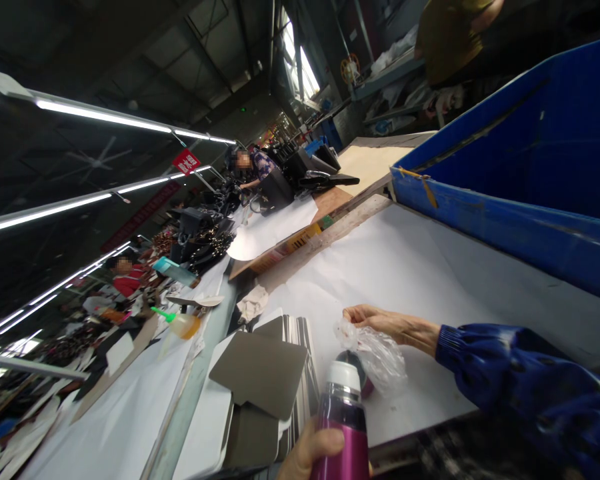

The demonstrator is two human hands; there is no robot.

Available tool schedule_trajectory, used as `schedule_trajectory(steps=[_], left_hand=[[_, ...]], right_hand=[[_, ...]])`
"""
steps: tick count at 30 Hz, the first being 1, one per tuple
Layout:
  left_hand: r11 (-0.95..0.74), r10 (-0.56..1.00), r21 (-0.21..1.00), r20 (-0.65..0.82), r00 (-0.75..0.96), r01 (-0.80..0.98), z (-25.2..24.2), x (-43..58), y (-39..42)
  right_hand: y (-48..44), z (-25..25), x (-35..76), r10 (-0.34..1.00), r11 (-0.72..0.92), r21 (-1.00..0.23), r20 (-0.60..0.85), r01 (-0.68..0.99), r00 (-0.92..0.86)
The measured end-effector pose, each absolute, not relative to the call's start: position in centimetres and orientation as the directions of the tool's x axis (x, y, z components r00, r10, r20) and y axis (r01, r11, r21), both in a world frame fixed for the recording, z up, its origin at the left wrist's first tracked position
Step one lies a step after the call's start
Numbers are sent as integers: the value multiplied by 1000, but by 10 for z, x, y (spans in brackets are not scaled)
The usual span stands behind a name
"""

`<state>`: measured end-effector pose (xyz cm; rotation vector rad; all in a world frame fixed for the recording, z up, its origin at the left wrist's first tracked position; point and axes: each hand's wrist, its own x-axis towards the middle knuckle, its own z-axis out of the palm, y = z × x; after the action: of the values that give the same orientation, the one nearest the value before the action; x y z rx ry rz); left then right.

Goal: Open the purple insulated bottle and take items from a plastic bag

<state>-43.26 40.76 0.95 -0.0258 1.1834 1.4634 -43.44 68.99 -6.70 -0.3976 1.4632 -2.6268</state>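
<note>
In the head view, my left hand point(307, 450) is wrapped round a magenta thermos point(347, 443) at the bottom edge. The thermos has a white stopper and a bare metal neck, and leans slightly. My right hand point(380, 321), in a blue sleeve, pinches the top of a crumpled clear plastic bag point(383, 360). The bag hangs down onto the white tabletop just beyond the thermos. Between bag and thermos neck, partly hidden, is a dark round thing point(354, 363); it looks like a cup or lid, but I cannot tell which.
Stacked grey-brown boards point(260, 367) lie left of the thermos. A big blue bin point(490, 220) stands at right. A glue bottle with a green tip point(180, 323) and a teal-lidded container point(175, 272) are at left. A co-worker point(257, 167) sits farther back among black pieces.
</note>
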Motion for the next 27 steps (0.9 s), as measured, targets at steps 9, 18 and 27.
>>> schedule_trajectory(steps=[9, 18, 27], left_hand=[[279, 730, 694, -602, -323, -663, 18, -428, 418], [308, 745, 710, -594, -303, -633, 25, -426, 423], [264, 726, 698, -598, -339, -666, 17, -427, 415]], right_hand=[[689, -66, -434, -221, -523, -852, 177, -36, -959], [689, -66, -434, -215, -522, -853, 163, -28, -963], [688, -66, -435, -216, -518, -855, 163, -28, -963]])
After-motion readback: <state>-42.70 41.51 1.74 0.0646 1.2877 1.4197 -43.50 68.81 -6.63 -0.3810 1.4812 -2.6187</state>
